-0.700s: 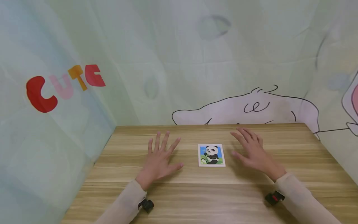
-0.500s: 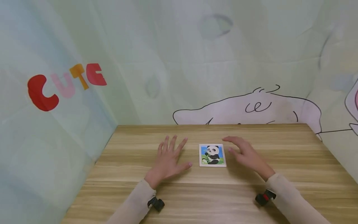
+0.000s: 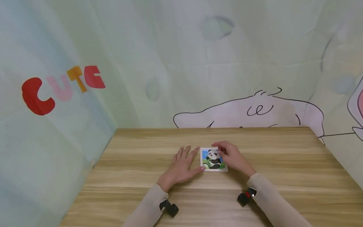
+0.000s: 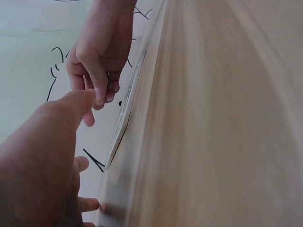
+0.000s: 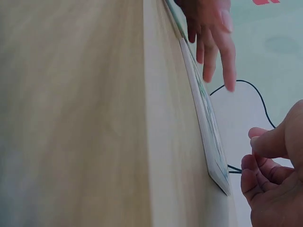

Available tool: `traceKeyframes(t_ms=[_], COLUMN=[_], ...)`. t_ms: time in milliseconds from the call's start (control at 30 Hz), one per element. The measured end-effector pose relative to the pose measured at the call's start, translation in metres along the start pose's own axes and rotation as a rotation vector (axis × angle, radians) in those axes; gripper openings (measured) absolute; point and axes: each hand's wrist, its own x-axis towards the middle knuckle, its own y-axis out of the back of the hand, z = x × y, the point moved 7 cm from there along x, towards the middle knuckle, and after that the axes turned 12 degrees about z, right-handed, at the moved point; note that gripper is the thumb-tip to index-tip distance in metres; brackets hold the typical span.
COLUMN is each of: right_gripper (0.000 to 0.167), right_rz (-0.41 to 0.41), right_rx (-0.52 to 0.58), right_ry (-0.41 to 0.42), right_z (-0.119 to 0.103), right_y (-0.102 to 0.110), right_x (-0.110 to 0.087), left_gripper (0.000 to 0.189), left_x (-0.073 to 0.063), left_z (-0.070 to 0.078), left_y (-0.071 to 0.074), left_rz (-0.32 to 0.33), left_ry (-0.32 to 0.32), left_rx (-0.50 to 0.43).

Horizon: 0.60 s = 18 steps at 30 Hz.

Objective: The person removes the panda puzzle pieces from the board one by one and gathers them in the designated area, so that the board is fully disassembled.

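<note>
A thin square board with a white border and a panda picture (image 3: 212, 162) lies flat on the wooden table. Beside its left edge is my left hand (image 3: 180, 170), fingers spread and the thumb tip by the board's lower left corner. My right hand (image 3: 232, 157) hovers over the upper right part, hiding that corner. Seen from the right wrist, its fingers are loosely curled with the thumb (image 5: 272, 142) close to the index finger, apart from the board (image 5: 206, 113). I make out nothing held between them. In the left wrist view both hands stand near the board (image 4: 127, 113).
The wooden table (image 3: 136, 201) spreads out around the board. A printed curtain (image 3: 158, 63) hangs along the back and left of it, with coloured letters and a line-drawn cartoon figure. A small black camera is strapped to each wrist.
Both hands have moved inward toward the board, the left one rightward and the right one leftward. The right hand now covers the upper right corner, its fingers drawn closer together.
</note>
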Motion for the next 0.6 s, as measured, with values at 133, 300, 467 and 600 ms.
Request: traceKeyframes(t_ms=[133,300,467,600], right_gripper=[0.034,0.033,0.033,0.031], right_rz=[-0.01,-0.026,-0.029,0.003], right_rx=[-0.011,-0.026,0.001,0.019], right_ry=[-0.006,-0.039,-0.049,-0.043], right_z=[-0.002,0.0,0.003,0.007], right_y=[-0.007,-0.014,-0.021,-0.025], right_x=[0.005,0.007,0.007,0.006], left_gripper=[0.088,0.088,0.086,0.087], left_x=[0.005,0.01,0.012,0.012], left_z=[0.0,0.002,0.002,0.002], left_y=[-0.003,-0.006,-0.01,-0.018], left_rz=[-0.006,0.005,0.018,0.029], left_ry=[-0.002,-0.031,-0.056,-0.069], left_rx=[-0.002,0.002,0.007,0.024])
